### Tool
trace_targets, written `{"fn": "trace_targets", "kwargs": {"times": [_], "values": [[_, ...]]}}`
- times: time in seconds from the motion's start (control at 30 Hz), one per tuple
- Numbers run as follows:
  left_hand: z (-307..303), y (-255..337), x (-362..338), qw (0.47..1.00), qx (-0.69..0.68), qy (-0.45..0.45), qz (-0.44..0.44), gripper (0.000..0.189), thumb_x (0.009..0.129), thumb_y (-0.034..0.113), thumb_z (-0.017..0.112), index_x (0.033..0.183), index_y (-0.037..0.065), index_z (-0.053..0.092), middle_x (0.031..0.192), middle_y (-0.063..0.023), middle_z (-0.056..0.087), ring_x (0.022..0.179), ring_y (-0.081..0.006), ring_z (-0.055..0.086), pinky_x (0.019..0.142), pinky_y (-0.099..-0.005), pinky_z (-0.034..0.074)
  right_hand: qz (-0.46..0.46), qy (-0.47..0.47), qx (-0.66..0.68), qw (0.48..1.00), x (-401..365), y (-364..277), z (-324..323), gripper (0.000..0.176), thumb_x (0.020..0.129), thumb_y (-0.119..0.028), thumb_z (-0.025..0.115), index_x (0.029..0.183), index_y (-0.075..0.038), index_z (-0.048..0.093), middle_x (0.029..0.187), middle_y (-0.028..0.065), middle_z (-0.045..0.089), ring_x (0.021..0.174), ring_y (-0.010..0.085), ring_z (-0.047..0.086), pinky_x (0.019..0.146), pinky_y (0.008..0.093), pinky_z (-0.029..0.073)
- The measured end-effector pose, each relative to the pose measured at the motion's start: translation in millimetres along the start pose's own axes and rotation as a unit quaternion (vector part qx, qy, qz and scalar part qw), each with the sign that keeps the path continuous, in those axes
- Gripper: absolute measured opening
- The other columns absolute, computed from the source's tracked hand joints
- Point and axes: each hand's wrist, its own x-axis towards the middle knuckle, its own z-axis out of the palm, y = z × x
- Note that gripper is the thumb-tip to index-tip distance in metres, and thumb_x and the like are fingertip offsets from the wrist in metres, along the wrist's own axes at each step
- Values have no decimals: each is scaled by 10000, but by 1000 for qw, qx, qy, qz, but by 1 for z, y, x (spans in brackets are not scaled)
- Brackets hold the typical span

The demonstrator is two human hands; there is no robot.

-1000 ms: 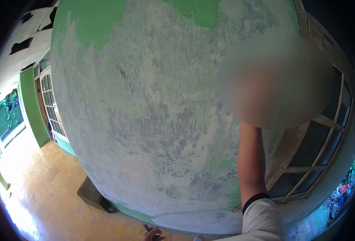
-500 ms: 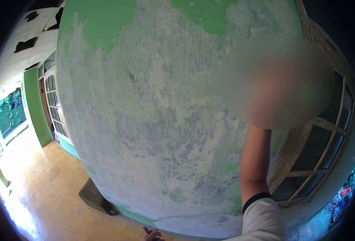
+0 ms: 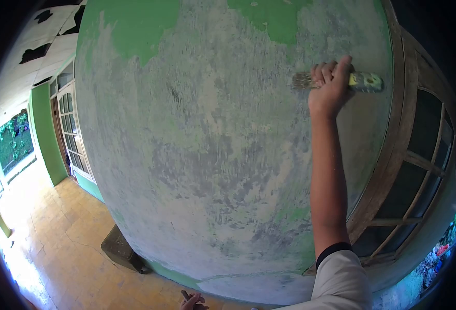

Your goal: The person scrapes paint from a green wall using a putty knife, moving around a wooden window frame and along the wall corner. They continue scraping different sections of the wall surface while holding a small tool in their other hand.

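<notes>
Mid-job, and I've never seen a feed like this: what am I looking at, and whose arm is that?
It is one fisheye camera on a person's head, so the wall looks curved. There is no machine: the arm is the wearer's own. The right hand is raised, closed around a brush held against the wall, whose green paint is mostly gone. The left hand barely shows at the bottom edge; whether it holds anything is unclear. A wooden window frame is on the right, and a tiled floor lower left.
</notes>
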Motion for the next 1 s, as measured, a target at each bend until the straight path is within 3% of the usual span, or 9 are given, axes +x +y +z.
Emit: {"fn": "trace_targets", "kwargs": {"times": [0.13,0.2,0.27,0.43,0.53,0.63,0.73,0.8,1.0], "values": [[1,6,1,1000,26,-8,16,136,877,224,594,857,90,580,688,3,532,403,-78,413,527,-291,541,-125,-45,99,986,3,-32,-9,411,920,-295,528,646,-131,269,511,-32,252,457,99,239,507,280,289],[5,14,-4,995,-61,3,-78,136,881,223,588,871,88,579,703,-1,535,413,-77,418,536,-286,538,-75,-11,46,996,2,-2,1,424,923,-300,524,636,-134,259,513,-32,243,460,98,240,511,279,289],[2,11,-8,998,-35,-7,-46,144,880,230,590,857,89,575,679,4,523,408,-78,412,532,-283,533,-1,9,15,1000,3,2,3,428,924,-307,524,636,-134,257,514,-31,233,466,98,240,517,279,289],[-3,6,4,999,-21,-24,-5,172,878,252,592,823,92,560,634,12,495,399,-77,391,514,-279,516,-76,-28,63,995,20,-21,15,421,907,-306,556,644,-128,280,511,-33,256,459,102,242,501,288,287],[6,13,-2,994,-63,27,-80,186,878,259,592,806,93,551,634,10,491,400,-79,393,511,-278,511,-48,4,44,998,20,11,26,411,904,-300,563,646,-114,303,510,-30,268,452,105,258,504,292,295],[2,13,0,995,-64,-2,-77,168,880,252,589,876,86,564,689,-7,509,424,-87,420,524,-284,517,13,5,48,999,27,16,31,376,900,-272,576,661,-99,344,511,-23,300,450,107,299,505,301,312],[-2,9,-2,994,-71,16,-79,186,877,251,597,956,84,571,739,-19,525,446,-90,449,532,-287,524,-64,-31,122,990,30,-2,25,340,893,-237,593,667,-128,362,523,-26,327,454,102,313,474,310,306],[-11,-4,-1,994,57,-36,88,229,873,249,605,1032,89,563,798,-31,541,472,-88,478,545,-281,531,-71,10,68,995,31,11,31,350,896,-244,588,660,-129,356,525,-28,316,452,102,298,479,303,301],[8,32,-23,997,-72,2,-41,161,878,245,599,855,86,584,662,-8,544,441,-96,500,543,-286,537,-46,-2,83,996,46,2,34,359,881,-200,586,641,-105,336,501,-8,343,416,108,303,429,297,288]]}}
